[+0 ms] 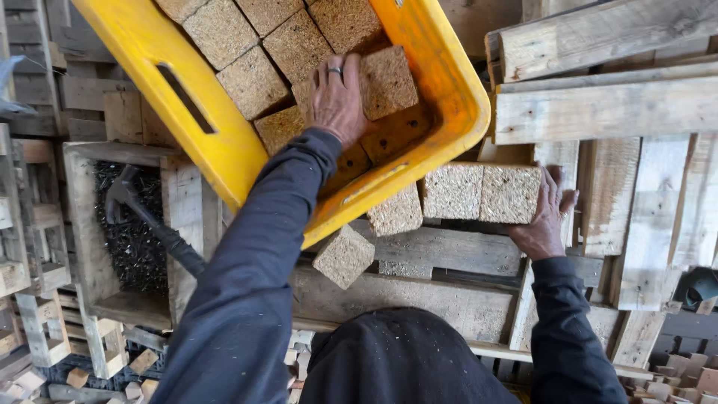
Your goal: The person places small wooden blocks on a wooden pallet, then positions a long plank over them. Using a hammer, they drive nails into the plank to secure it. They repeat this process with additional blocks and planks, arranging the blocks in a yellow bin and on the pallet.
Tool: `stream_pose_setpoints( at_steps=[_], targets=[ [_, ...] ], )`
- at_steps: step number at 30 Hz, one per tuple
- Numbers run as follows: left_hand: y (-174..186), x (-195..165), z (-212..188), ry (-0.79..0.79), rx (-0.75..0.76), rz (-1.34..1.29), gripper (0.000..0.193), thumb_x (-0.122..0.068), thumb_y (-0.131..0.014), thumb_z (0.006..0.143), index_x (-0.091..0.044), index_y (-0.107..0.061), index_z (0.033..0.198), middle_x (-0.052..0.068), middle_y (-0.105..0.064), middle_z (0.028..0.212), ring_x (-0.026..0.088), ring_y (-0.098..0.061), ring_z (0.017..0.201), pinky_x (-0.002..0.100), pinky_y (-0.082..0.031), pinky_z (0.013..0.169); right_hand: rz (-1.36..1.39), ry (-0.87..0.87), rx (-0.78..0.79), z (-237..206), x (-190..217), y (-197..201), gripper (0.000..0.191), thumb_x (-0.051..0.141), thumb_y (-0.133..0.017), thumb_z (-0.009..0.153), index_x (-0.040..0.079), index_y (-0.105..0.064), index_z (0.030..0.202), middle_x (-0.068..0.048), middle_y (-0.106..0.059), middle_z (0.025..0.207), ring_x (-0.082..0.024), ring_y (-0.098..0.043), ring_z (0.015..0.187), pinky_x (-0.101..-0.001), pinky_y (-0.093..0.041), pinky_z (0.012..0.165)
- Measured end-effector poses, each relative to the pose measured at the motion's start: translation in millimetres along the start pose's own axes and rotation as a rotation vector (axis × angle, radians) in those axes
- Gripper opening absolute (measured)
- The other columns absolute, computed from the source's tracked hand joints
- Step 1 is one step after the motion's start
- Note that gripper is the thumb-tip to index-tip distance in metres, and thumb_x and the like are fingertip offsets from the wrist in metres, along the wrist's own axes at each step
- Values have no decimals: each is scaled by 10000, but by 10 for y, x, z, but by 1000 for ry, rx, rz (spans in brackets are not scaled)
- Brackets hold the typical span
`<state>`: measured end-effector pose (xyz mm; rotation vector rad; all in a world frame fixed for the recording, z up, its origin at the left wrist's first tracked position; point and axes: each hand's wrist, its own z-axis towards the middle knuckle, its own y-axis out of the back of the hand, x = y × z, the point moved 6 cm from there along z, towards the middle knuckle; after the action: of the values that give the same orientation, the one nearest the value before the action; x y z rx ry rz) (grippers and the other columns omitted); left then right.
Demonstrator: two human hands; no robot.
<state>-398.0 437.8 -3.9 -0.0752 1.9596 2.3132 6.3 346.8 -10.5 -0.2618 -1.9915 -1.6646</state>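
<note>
Nearest the camera, on the rough grey plank pallet point(419, 295), a loose square block of pressed wood chips point(342, 256) is lying tilted just below the tub's lower edge. Along the pallet's right side the right hand point(544, 218) is pressing flat, fingers spread, against the end of a row of pressed wood-chip blocks point(479, 192), which is sitting on a plank and touching the tub's rim; the hand is steadying the row rather than closing around it. Slightly farther off, the left hand point(336, 99) is reaching into the tilted yellow plastic tub point(157, 82), its fingers wrapping over one chip block point(389, 78) at the tub's near corner and clamping on it. More blocks are filling the tub behind, leaving only a bare patch of floor at that corner. Left of the pallet, an open wooden box of dark nails point(134, 247) is holding a black hammer point(146, 217). Stacked pale planks point(606, 105) are crowding the far right edge, leaving little free room.
</note>
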Motion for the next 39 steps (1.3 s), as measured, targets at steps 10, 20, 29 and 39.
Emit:
stream_pose_setpoints(
  at_steps=[10,20,29,39],
  targets=[
    [2768,-305,-967,-304,-330,-478,1044,-370,-977,836,-12,-268,1514,211,-453,1428,331,-479,1381,434,-404,1224,-23,54,37,-140,23,66,1225,285,-901,672,44,-174,1628,-203,-296,1647,-450,-95,1569,-740,24,1157],
    [1240,-2464,-2996,-433,229,-729,1247,-501,-1000,571,10,-312,1478,185,-450,1223,346,-475,1170,562,-406,1055,813,-367,-231,-2362,-190,382,737,286,-600,1014,-12,-299,1617,-194,-571,1506,-315,-573,1381,-441,-482,1151],
    [-306,-3444,-3767,-562,365,-660,1500,-755,-917,463,-129,-149,1589,166,-212,1631,342,-223,1511,672,-135,1199,98,-469,-218,-3670,-33,-510,927,196,-873,773,-22,-370,1520,-287,-415,1511,-459,-405,1411,-512,-369,1174],
    [-309,-2529,-3821,-212,699,-735,1490,-468,-1005,476,-124,-114,1619,235,-160,1652,408,-249,1523,493,-247,1261,90,-279,28,-3515,-121,-728,1226,261,-931,605,1,-209,1561,-328,-343,1418,-507,-377,1327,-562,-347,1151]
  ],
)
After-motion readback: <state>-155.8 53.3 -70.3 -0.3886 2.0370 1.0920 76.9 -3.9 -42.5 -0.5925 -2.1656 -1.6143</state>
